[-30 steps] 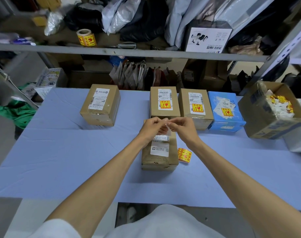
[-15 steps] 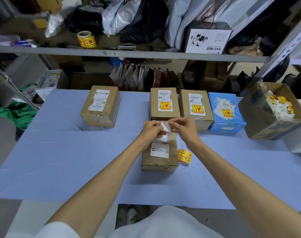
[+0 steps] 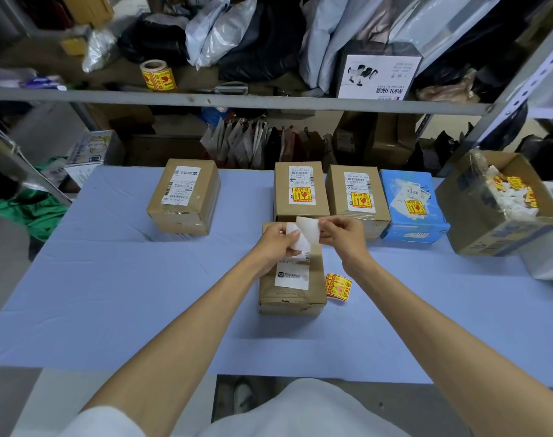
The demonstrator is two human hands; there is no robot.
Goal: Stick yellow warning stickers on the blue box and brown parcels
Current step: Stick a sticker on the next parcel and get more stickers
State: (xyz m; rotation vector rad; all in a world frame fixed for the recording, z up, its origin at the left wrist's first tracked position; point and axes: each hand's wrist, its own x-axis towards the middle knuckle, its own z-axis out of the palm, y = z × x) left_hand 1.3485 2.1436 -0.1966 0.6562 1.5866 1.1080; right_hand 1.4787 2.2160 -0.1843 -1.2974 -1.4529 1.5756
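We hold both hands together above the far end of the nearest brown cardboard parcel, which lies at the centre of the pale blue cloth-covered surface. Our left hand is closed in a pinch on one edge of a small white sheet of sticker backing, and our right hand pinches the opposite edge at 3 o'clock of it, fingers curled. We cannot tell whether a yellow face is on its hidden side. A short strip of yellow warning stickers lies flat on the surface just beside the parcel at its 3 o'clock. At 12 o'clock of the hands stand two brown parcels, and, each bearing a yellow sticker, with the blue box, also stickered, touching the second at 3 o'clock. At 10 o'clock a brown parcel stands apart, showing only a white label.
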